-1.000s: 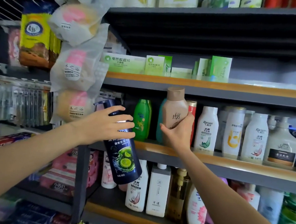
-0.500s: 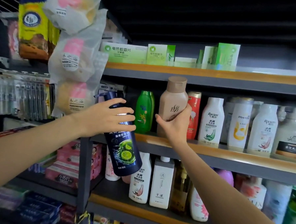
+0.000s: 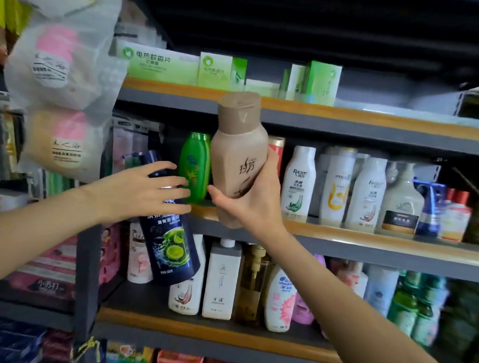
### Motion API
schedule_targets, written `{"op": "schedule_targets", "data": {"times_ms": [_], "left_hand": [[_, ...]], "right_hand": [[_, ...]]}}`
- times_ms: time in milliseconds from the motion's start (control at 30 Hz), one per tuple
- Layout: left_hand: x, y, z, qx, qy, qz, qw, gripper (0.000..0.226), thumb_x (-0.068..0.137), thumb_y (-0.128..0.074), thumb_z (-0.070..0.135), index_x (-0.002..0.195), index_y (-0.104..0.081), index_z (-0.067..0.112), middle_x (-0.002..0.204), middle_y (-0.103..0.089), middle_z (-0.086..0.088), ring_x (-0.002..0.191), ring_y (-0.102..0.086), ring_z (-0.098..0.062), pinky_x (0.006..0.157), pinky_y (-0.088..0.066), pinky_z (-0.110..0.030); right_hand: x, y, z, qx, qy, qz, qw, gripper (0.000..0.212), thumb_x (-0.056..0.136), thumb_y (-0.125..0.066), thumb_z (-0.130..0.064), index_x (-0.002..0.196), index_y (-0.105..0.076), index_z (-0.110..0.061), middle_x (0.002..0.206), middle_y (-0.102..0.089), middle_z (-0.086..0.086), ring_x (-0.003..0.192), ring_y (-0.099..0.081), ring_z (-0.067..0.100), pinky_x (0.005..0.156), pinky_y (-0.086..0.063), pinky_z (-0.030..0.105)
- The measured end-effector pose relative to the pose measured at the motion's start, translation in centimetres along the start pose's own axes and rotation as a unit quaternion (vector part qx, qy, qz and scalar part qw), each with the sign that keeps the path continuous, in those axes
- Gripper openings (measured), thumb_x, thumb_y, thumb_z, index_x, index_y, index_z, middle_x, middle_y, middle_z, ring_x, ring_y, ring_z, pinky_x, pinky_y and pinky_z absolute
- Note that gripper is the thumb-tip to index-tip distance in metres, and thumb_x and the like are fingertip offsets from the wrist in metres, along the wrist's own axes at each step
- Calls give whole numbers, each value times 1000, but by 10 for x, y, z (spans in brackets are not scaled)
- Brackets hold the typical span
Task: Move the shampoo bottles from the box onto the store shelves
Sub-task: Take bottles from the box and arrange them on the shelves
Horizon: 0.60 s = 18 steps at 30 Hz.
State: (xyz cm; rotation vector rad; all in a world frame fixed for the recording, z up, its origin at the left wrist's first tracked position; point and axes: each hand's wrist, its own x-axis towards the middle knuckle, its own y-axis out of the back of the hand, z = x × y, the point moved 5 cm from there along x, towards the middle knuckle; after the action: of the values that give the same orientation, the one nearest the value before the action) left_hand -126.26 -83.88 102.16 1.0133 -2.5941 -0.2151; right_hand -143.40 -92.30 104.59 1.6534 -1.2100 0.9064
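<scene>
Fingers of right hand (image 3: 252, 201) wrap the tan bottle (image 3: 238, 159), left hand (image 3: 146, 191) grips the blue bottle (image 3: 168, 238), both in front of the mid shelf (image 3: 368, 238) w/ no box in view; next, I think, stand each in a gap.

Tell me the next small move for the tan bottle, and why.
Probably ease the tan bottle back and down onto the middle shelf. The right hand holds it tilted in front of the shelf edge, in front of the space between the green bottle and the red one.

Pump bottle (image 3: 169, 233): left of flip-cap bottle (image 3: 238, 159)
Both: before middle shelf (image 3: 368, 238)
Boxes (image 3: 166, 63): on top shelf (image 3: 375, 116)
</scene>
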Motion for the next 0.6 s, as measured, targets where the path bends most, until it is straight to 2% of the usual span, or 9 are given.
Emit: {"op": "schedule_targets", "data": {"times_ms": [67,100,200,233,367,433,500,567,600], "left_hand": [[2,2,-5,1,24,12,1000,82,45,-76,1,120,-50,18,114,-63,-9,111,-51,-31,116,-3,-44],[3,4,-8,1,33,14,999,82,45,-76,2,120,-50,18,114,-62,-10,111,-49,-30,116,-3,-44],[6,13,-13,-1,38,15,999,80,44,-80,5,117,-51,18,112,-64,-10,108,-57,-31,104,-25,-48],[6,17,-14,-2,39,16,999,80,43,-80,5,116,-51,18,112,-65,-10,107,-57,-30,101,-28,-48],[0,21,-14,5,33,15,999,84,40,-83,8,116,-50,19,111,-64,-8,109,-48,-28,102,-28,-47],[-9,20,-13,11,33,-3,999,89,35,-85,10,116,-50,19,110,-65,-7,108,-49,-28,110,-17,-48],[-19,23,-15,20,36,-21,999,93,30,-86,12,115,-50,19,110,-66,-7,106,-55,-28,116,1,-45],[-29,26,-18,18,43,-34,998,92,30,-86,11,114,-50,19,109,-66,-7,106,-57,-28,116,5,-42],[-34,28,-20,12,47,-39,998,90,32,-86,10,114,-50,19,109,-66,-7,108,-54,-28,116,1,-43]], "right_hand": [[1,2,3,1,-12,-1,1000,85,59,-87,-12,125,-34,-2,107,-42,-18,101,-42,-22,83,-32,-2],[1,3,5,0,-19,-7,1000,85,59,-87,-13,125,-34,-4,107,-44,-16,100,-43,-19,83,-33,-1],[-2,3,10,2,-46,-27,999,76,61,-86,-18,116,-34,-14,108,-50,-3,96,-50,0,78,-37,2],[-4,2,10,4,-55,-33,998,73,62,-86,-19,112,-33,-16,106,-51,-3,94,-50,1,77,-38,2],[-7,-10,10,8,-66,-63,996,74,61,-86,-17,110,-30,-20,98,-44,-17,91,-47,-15,75,-37,1],[-7,-22,9,13,-59,-73,995,77,61,-86,-17,113,-29,-21,102,-47,-11,95,-48,-9,79,-37,4],[-4,-35,7,31,-60,-61,996,79,61,-85,-17,115,-29,-24,110,-49,-2,100,-50,4,83,-40,9],[3,-51,3,59,-63,-27,996,78,60,-85,-16,115,-30,-24,110,-49,0,100,-49,7,82,-38,4],[8,-59,1,66,-64,-5,996,77,60,-85,-15,114,-30,-23,109,-48,-1,99,-48,7,81,-36,1]]}}
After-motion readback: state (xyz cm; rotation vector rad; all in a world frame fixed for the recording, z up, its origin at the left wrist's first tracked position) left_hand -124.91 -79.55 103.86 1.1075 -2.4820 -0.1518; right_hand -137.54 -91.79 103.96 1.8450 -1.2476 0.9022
